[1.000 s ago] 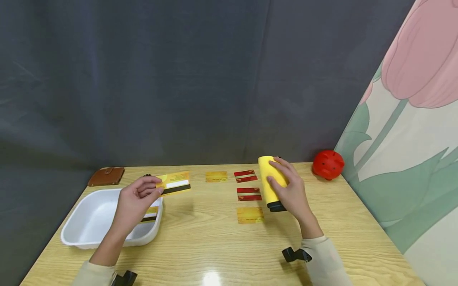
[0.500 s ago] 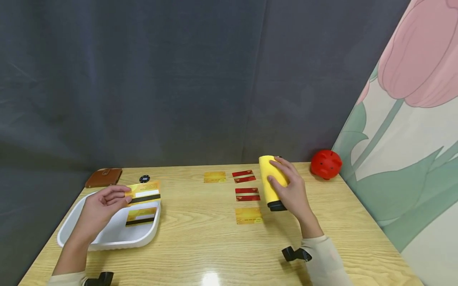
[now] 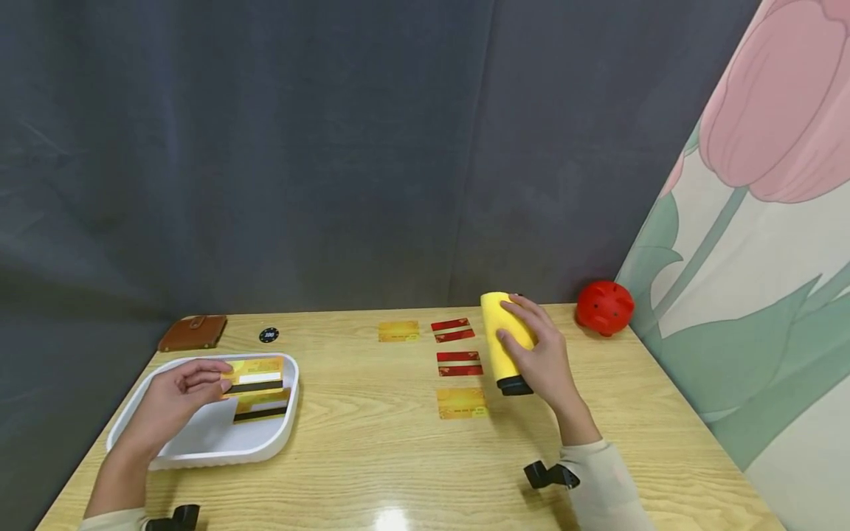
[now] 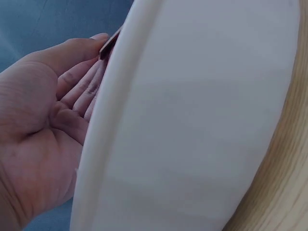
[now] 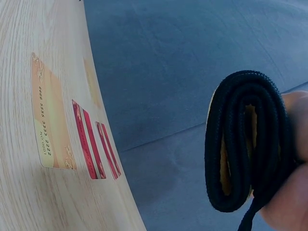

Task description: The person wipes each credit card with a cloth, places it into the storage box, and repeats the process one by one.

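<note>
Left hand (image 3: 171,402) pinching a gold card (image 3: 259,372) over the white tray (image 3: 219,457) near the table's (image 3: 372,420) left edge, 2nd gold card (image 3: 262,414) inside, right hand (image 3: 544,358) gripping a yellow roll (image 3: 499,332) toward the far edge

My card (image 3: 254,375) is yellow, striped white and black; my roll (image 3: 502,332) is yellow and black. I see a white tray (image 3: 265,451), brown wallet (image 3: 192,334), red pig (image 3: 604,307), red cards (image 3: 460,363) banded cream.
</note>
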